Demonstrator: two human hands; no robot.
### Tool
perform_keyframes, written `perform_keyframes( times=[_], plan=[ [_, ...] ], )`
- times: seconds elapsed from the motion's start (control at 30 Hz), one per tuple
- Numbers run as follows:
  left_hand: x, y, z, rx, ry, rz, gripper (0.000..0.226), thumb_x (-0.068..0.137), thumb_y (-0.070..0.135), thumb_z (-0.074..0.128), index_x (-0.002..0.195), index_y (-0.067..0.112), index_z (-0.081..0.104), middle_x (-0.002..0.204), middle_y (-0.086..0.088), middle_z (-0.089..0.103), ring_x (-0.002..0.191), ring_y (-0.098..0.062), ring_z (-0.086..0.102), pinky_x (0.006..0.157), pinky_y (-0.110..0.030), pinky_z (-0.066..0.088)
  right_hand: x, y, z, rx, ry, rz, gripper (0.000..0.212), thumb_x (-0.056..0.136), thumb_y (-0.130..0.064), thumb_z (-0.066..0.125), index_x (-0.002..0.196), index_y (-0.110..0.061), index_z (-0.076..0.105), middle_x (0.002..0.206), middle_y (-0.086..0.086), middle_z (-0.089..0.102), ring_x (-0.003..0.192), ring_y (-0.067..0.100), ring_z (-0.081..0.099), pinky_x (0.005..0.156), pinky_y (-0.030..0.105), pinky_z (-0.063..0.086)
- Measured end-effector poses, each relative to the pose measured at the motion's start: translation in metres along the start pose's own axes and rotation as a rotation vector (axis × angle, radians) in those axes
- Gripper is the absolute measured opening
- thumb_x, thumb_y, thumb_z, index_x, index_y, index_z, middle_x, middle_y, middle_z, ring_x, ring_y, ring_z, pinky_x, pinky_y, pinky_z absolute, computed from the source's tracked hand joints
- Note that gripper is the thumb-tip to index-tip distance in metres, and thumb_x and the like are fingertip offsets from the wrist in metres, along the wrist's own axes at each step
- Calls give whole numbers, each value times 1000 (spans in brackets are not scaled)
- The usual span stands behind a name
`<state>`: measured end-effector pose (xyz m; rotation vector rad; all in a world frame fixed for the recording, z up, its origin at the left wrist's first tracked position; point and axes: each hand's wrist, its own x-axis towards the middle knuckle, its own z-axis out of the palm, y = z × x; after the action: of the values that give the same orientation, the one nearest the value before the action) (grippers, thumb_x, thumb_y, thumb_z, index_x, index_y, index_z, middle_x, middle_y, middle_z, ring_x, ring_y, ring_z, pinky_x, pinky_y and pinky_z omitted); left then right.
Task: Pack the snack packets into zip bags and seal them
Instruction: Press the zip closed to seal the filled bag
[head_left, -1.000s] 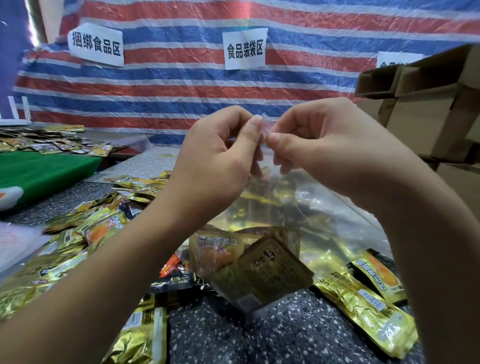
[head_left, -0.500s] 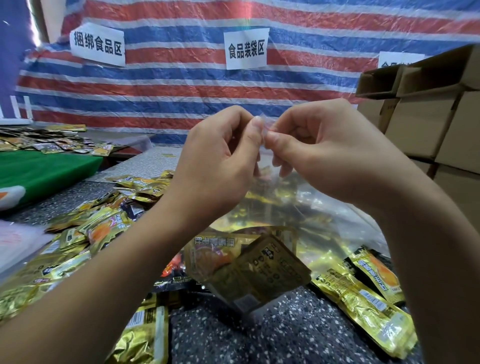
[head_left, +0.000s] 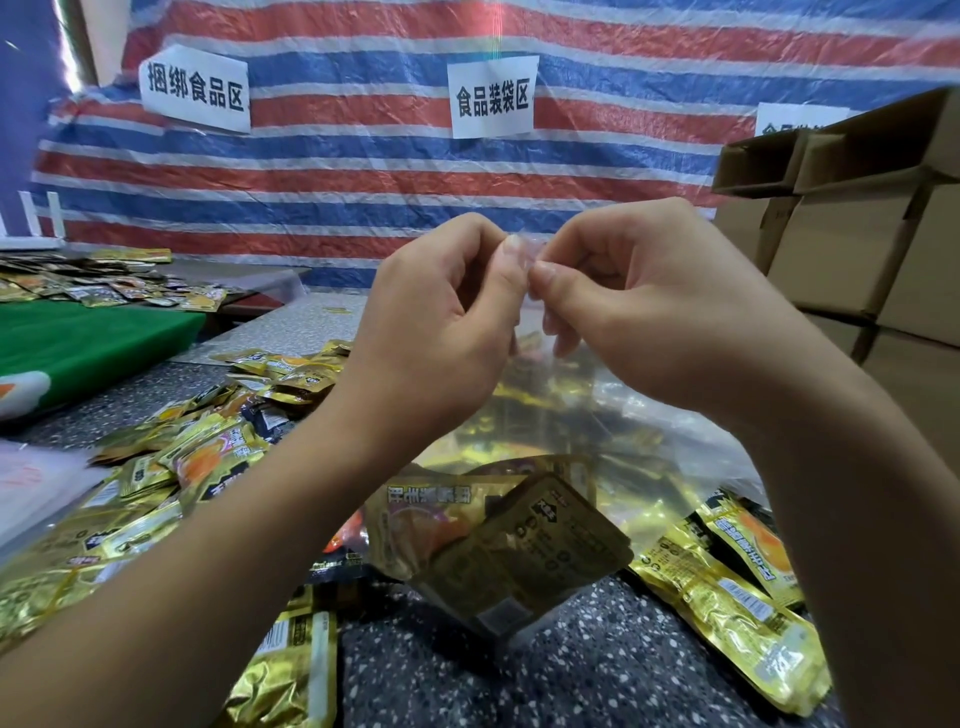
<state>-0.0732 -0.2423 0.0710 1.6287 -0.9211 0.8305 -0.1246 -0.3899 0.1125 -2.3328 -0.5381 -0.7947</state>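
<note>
Many gold snack packets (head_left: 156, 483) cover your speckled bench (head_left: 597, 680); above them hangs the clear zip bag (head_left: 597, 415), packets inside. Your left hand (head_left: 441, 322) and right hand (head_left: 660, 312) pinch its top edge, grips closed on it.

We see shiny gold snack packets (head_left: 727, 613) on a speckled grey table (head_left: 597, 675), a green cloth (head_left: 78, 338) and a red, white and blue striped sheet (head_left: 363, 171).
</note>
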Motion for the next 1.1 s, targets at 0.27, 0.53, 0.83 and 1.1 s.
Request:
perform_keyframes(
  times=[0.27, 0.53, 0.83, 1.1],
  plan=[
    [4, -2, -1, -185, -115, -120, 28, 103, 24, 48, 86, 4, 56, 66, -5, 59, 51, -18, 60, 50, -34, 49, 1, 2, 1, -47, 32, -20, 22, 96, -22, 62, 75, -20, 68, 67, -2, 68, 62, 15, 64, 62, 43, 54],
    [0, 1, 2, -30, 33, -3, 25, 102, 18, 50, 85, 3, 61, 67, -19, 57, 59, -36, 51, 52, -47, 39, 2, 2, 1, -49, -10, -8, 23, 97, -33, 60, 78, -22, 66, 71, -4, 70, 71, 16, 67, 71, 47, 55],
    [5, -7, -6, 42, 272, -12, 29, 102, 21, 51, 82, 1, 59, 69, -20, 55, 63, -36, 49, 54, -47, 39, 5, 9, 5, -147, -10, -26, 20, 97, -31, 60, 78, -27, 61, 75, -8, 66, 71, 8, 60, 67, 31, 50],
    [13, -15, -22, 64, 440, -51, 24, 102, 23, 50, 81, 13, 57, 66, 7, 49, 62, -9, 43, 56, -39, 38, 4, 13, 0, -233, -34, -17, 20, 96, -33, 59, 77, -26, 60, 72, -9, 63, 68, 7, 57, 60, 27, 44]
  ],
)
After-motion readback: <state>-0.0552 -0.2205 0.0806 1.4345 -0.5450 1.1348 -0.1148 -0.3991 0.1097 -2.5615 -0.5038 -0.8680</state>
